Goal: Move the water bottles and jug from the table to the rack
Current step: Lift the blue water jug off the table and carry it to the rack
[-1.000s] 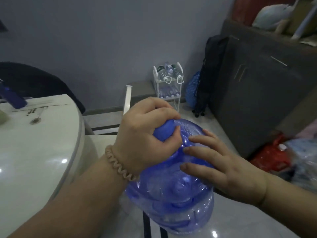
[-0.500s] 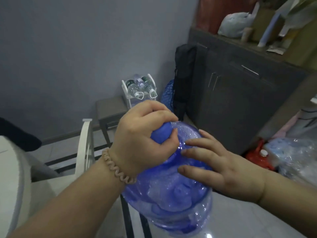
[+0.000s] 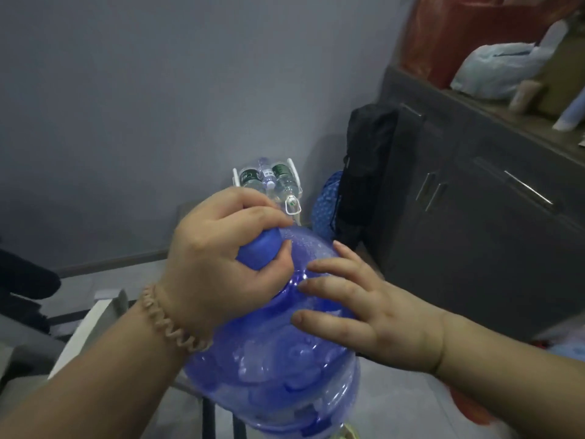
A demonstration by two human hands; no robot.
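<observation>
Carrying jug (image 3: 272,359): left hand (image 3: 218,264) still clamped on cap, right hand (image 3: 373,315) flat; rack (image 3: 269,182) nearer.

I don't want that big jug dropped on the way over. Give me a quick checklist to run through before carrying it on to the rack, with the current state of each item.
1. Left hand closed around the blue cap and neck: ok.
2. Right hand steadying the blue jug: partly ok; its fingers lie flat on the shoulder, not gripping.
3. Support under the jug's base: cannot tell, the base is out of sight.
4. Cap seated tight: cannot tell, the hand covers it.
5. Rack in sight ahead by the wall: ok.
6. Room on the rack's top tier: not ok, small water bottles already lie there; lower tiers are hidden.
</observation>
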